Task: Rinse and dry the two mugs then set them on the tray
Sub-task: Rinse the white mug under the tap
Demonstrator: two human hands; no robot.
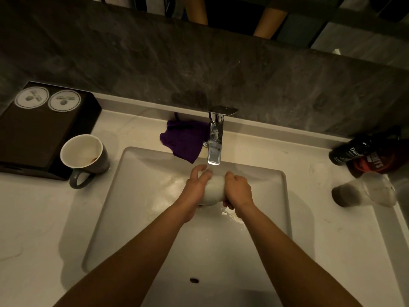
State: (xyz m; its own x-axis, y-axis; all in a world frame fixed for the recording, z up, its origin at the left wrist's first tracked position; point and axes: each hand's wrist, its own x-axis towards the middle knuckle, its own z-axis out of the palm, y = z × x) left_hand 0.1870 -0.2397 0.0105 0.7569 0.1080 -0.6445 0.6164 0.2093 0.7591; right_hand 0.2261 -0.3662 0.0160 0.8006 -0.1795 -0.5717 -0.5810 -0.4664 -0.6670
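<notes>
While both hands are holding the mug (213,190) just below the tap (215,138), the left hand (195,187) is wrapping its fingers over one side and the right hand (238,189) is curling round the other. The mug is lying sideways between them, over the sink (132,160). Water is glinting on the basin beneath; whether a stream is running is not showing.

The likeliest trouble is the wet mug slipping from the fingers and striking the basin. The spout is hanging right above the knuckles, so lifting straight up is risking a knock; drawing the mug back from the tap first is looking safer.

The second mug (85,156) is standing upright well left of the tap, stained inside, just beside the tray (37,134) and near the sink's left edge. A left elbow swinging outward could be tipping it. The tray is sitting farther left of the tap, with two round discs (47,99) lying at its far end.

The cloth (183,140) is lying just left of the tap, drooping over the sink's back edge, where splashes may be soaking it before drying begins.

Well right of the tap, bottles (365,154) and a toppled glass (365,192) are crowding the counter. The best room for moving is lying left of the tap, toward the person.
</notes>
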